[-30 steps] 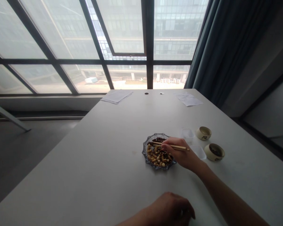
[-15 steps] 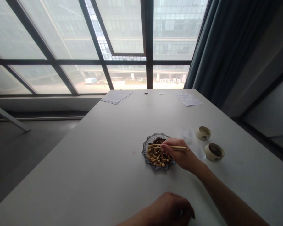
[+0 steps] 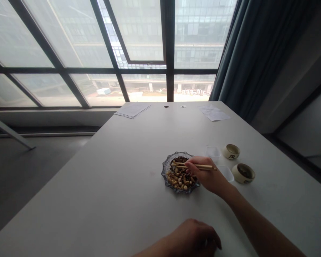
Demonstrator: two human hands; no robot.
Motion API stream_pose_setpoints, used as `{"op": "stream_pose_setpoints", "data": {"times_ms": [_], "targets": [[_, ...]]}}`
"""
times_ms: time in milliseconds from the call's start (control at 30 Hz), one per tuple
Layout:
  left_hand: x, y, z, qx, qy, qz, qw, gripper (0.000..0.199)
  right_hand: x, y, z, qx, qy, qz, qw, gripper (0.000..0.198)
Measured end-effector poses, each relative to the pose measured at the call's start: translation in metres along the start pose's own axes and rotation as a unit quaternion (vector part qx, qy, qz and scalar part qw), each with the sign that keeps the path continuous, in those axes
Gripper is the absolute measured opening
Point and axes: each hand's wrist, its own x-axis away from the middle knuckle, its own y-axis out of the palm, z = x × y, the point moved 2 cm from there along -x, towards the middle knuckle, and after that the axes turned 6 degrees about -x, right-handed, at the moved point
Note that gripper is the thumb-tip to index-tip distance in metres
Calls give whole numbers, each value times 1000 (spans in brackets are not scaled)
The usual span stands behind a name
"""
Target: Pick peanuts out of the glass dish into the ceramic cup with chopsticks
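Note:
My right hand (image 3: pixel 203 172) is closed around a pair of wooden chopsticks (image 3: pixel 204 166), held nearly level. Their tips reach over a scalloped glass dish (image 3: pixel 164 175). In the dish, pale peanuts (image 3: pixel 179 183) are heaped on the near side and thin dark pieces, perhaps seeds (image 3: pixel 180 159), on the far side. Whether the tips pinch a piece is too small to tell. Near the bottom edge my left hand (image 3: pixel 194 237) rests on the table with its fingers curled in, and no object shows in it.
Right of the dish stand two clear plastic containers (image 3: pixel 213 151) and two cream ceramic bowls; the nearer bowl (image 3: pixel 242 178) has dark contents, the farther bowl (image 3: pixel 228 152) a dark mark. Papers (image 3: pixel 133 110) lie at the white table's (image 3: pixel 96 200) far end, before the windows.
The chopstick tips have shifted slightly right over the dish, along with my right hand. A dark bit seen at the tips earlier no longer shows there. My left hand has stayed in place.

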Motion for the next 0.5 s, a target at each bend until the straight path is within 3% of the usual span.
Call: {"op": "stream_pose_setpoints", "data": {"times_ms": [333,500], "targets": [[2,2,-3,-1,-1,-8,1000,34,2,-11,-2,67,16,80,994,46],[0,-2,2,0,-10,-10,1000,34,1,-2,-7,32,-25,-22,999,41]]}}
